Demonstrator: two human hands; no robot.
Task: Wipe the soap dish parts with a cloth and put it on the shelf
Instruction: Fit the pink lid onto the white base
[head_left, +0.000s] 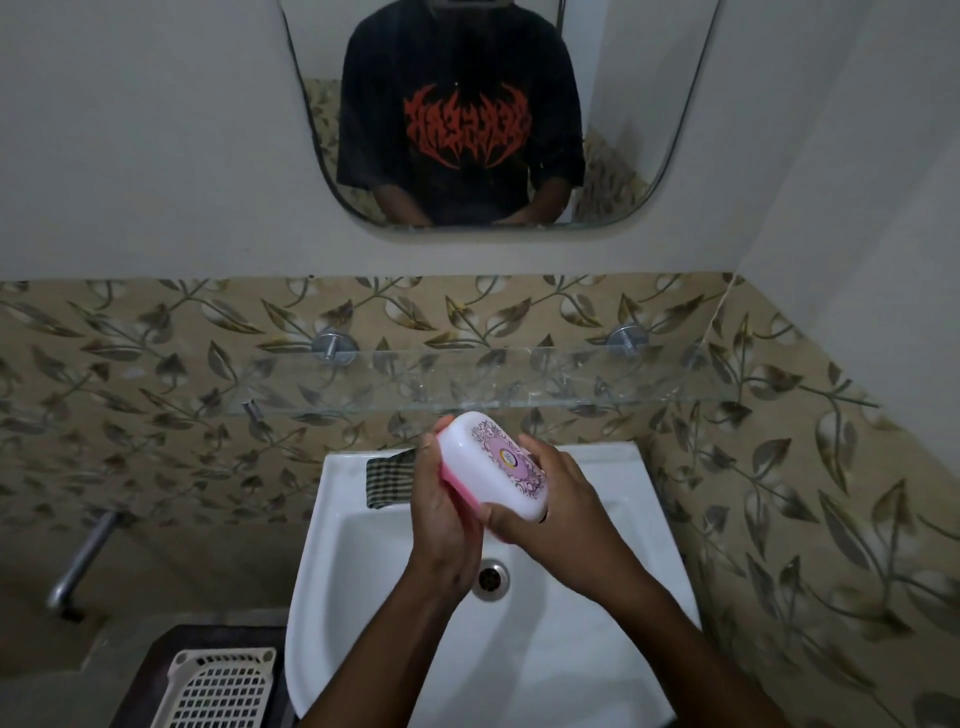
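The soap dish (493, 465), a white lid with a pink label closed over a pink base, is being held tilted in the air above the back of the sink (613, 519), just below the front edge of the glass shelf (519, 384). The left hand (441, 525) is gripping the dish along its left side, with its fingers (427, 452) curling up against the pink base. The right hand (550, 514) is gripping the near right end, with the thumb lying across the lid and the remaining fingers wrapping underneath, out of view. Both hands are closing on the dish. The checked cloth (387, 480) is lying on the back left rim of the sink, partly hidden behind the left hand. The drain (490, 578) is showing between the two wrists. A mirror (493, 104) is hanging on the wall above the shelf. A metal tap (83, 561) is projecting from the tiled wall at the left, and a white plastic basket (218, 686) is sitting at the lower left.
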